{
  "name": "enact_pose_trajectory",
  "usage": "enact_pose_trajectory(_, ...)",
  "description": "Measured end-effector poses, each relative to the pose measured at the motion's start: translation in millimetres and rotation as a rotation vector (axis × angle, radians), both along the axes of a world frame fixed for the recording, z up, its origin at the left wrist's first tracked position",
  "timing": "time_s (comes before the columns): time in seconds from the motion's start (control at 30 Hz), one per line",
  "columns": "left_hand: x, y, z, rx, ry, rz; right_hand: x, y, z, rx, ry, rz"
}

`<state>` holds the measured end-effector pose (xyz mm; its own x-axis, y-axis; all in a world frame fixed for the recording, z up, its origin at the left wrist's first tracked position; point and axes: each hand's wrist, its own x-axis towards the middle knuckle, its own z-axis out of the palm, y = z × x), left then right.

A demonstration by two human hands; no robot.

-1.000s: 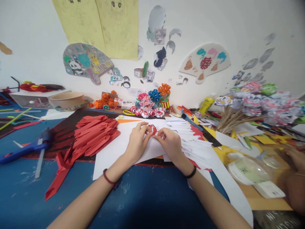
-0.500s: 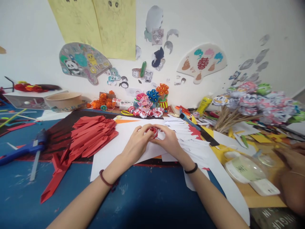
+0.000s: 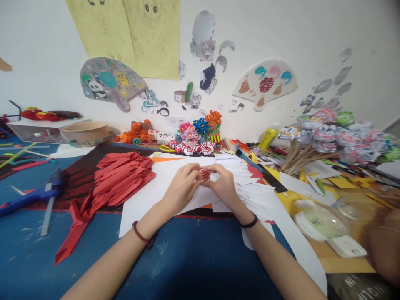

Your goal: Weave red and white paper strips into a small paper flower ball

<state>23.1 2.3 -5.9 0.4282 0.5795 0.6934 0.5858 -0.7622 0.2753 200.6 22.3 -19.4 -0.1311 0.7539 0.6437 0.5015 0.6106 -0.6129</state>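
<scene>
Between my two hands is a small red and white paper flower (image 3: 205,174), just above the white paper (image 3: 162,177). My left hand (image 3: 184,183) pinches it from the left, and my right hand (image 3: 222,183) grips its right side with thumb and fingers. Part of the flower is covered by my fingertips. To the left lies a pile of folded red paper strips (image 3: 121,179). On the right, by my right wrist, are many folded white paper strips (image 3: 250,187). Finished red and white paper flowers (image 3: 188,150) stand in a row behind my hands.
A blue glue gun (image 3: 54,185) lies at the left. Behind are a round beige bowl (image 3: 84,131) and small flower pots (image 3: 214,136). At the right are a bunch of paper flowers on sticks (image 3: 296,158), a clear-and-white bottle (image 3: 321,225) and another person's arm (image 3: 386,241).
My fingers have lowered and shifted around the paper flower, so more of its red top shows. The other person's hand at the right has moved. The view has shifted slightly.
</scene>
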Motion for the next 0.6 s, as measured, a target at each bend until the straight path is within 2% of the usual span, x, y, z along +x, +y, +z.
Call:
enact_pose_trajectory(0.1, -5.2, 1.4, 8.3, -0.063, -0.127, -0.029, 1.4, 0.5, 2.4, 0.040, 0.012, 0.011)
enact_pose_trajectory(0.17, -9.6, 5.1, 10.9, -0.063, -0.123, -0.022, 1.5, 0.5, 3.6, 0.052, 0.002, 0.035)
enact_pose_trajectory(0.23, -13.0, 8.6, 10.6, -0.061, -0.071, 0.019, 1.0, 0.1, 3.8, 0.058, -0.021, 0.054)
enact_pose_trajectory(0.4, -15.4, 9.4, 7.3, -0.015, 0.130, 0.219, 0.7, -1.9, 5.0, 0.076, -0.050, 0.093)
enact_pose_trajectory(0.6, -20.5, 14.3, 4.1, 0.065, 0.365, 0.196, 5.2, -1.4, 8.7, 0.047, -0.113, 0.170)
